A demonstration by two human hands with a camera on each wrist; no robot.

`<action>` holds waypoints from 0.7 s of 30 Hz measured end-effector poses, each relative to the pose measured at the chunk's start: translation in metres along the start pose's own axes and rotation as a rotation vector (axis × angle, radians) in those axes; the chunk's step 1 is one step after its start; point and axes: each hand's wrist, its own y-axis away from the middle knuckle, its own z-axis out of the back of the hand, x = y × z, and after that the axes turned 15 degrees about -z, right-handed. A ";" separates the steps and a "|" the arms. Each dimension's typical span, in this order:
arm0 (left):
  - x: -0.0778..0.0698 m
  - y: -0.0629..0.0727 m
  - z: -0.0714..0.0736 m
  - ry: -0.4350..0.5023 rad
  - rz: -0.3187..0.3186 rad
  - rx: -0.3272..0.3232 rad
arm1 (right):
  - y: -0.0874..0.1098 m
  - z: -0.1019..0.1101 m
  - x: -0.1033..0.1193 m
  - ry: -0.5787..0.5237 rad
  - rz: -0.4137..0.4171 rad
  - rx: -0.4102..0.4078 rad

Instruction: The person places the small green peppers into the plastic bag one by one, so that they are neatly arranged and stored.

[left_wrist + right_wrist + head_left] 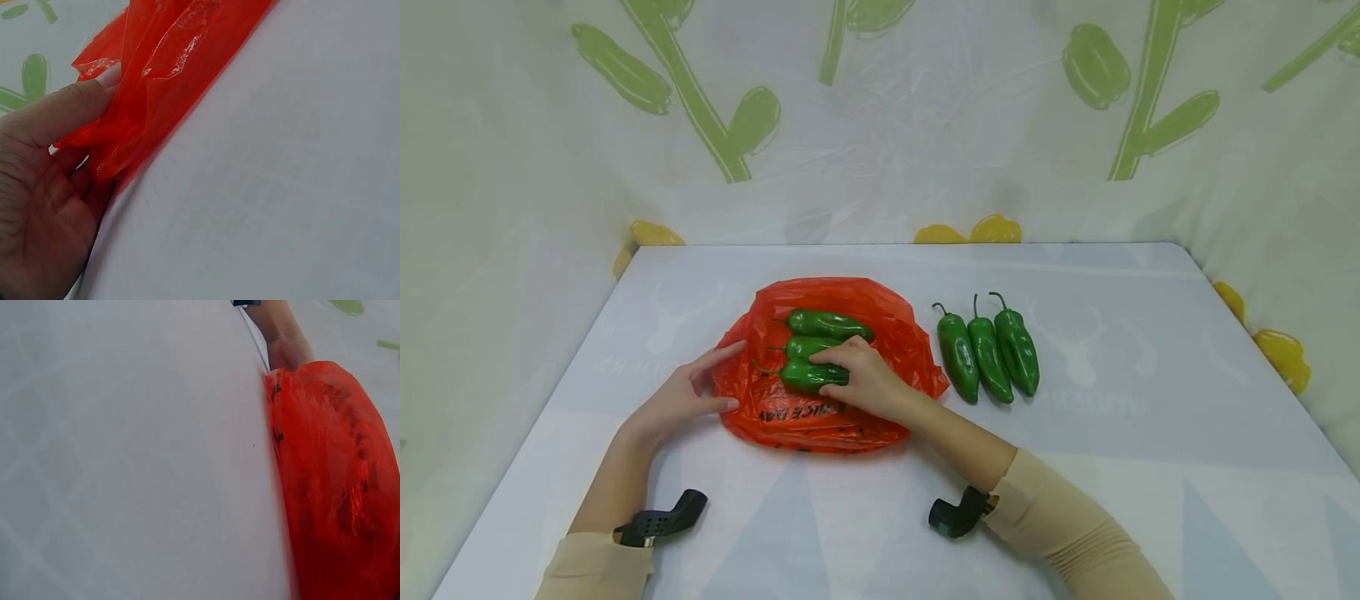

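Note:
A red plastic bag [880,310] with dark print lies spread on the table. Three green peppers lie side by side on it: a far pepper [829,323], a middle pepper [805,346] and a near pepper [801,377]. My right hand [865,379] reaches over the bag and grips the near pepper between thumb and fingers, covering its right end. At the bag's left edge is my left hand [677,398]. In the left wrist view its thumb [81,103] lies over the crumpled red film, and the other fingers are partly hidden under it.
To the right of the bag, three more green peppers [988,358] lie in a row on the white table [1150,500], stems pointing away. Behind the table hangs a pale backdrop [925,125] with a green and yellow plant pattern.

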 end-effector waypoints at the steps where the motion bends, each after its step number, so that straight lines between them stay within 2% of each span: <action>1: 0.000 0.000 0.000 0.002 -0.001 0.000 | 0.000 -0.001 -0.001 0.014 0.009 -0.007; 6: 0.002 -0.001 0.000 0.007 -0.004 0.001 | -0.002 -0.003 -0.002 0.079 0.004 -0.013; 21: 0.003 -0.001 0.000 0.016 -0.017 -0.001 | 0.000 -0.002 -0.002 0.048 0.052 -0.073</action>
